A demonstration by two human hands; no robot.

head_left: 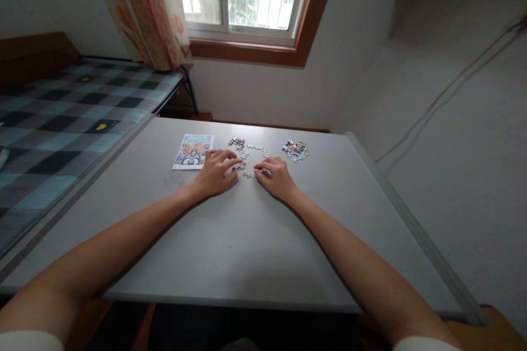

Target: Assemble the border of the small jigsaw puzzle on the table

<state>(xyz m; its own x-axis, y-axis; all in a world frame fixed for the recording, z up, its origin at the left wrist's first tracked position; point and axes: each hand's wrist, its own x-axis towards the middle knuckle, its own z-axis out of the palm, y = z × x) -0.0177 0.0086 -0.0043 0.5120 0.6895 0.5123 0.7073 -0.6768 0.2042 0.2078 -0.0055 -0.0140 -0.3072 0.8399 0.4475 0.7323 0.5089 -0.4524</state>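
Observation:
My left hand (219, 170) rests over the table with its fingers apart. Its index fingertip touches a small joined group of jigsaw pieces (241, 166). Across from it, my right hand (275, 175) is curled, thumb and index tips close together, and a jigsaw piece (265, 172) shows within that grip. The hand hides part of it. Between the hands lies a short joined strip of pieces (247, 175). Beyond them, linked border pieces (256, 147) form part of a frame outline.
A printed picture sheet (192, 152) with a penguin lies left of the pieces. One loose pile (236, 143) sits behind the outline, a larger pile (295, 149) to its right. The white table (230, 252) adjoins a bed (82, 104) on the left and walls behind and right.

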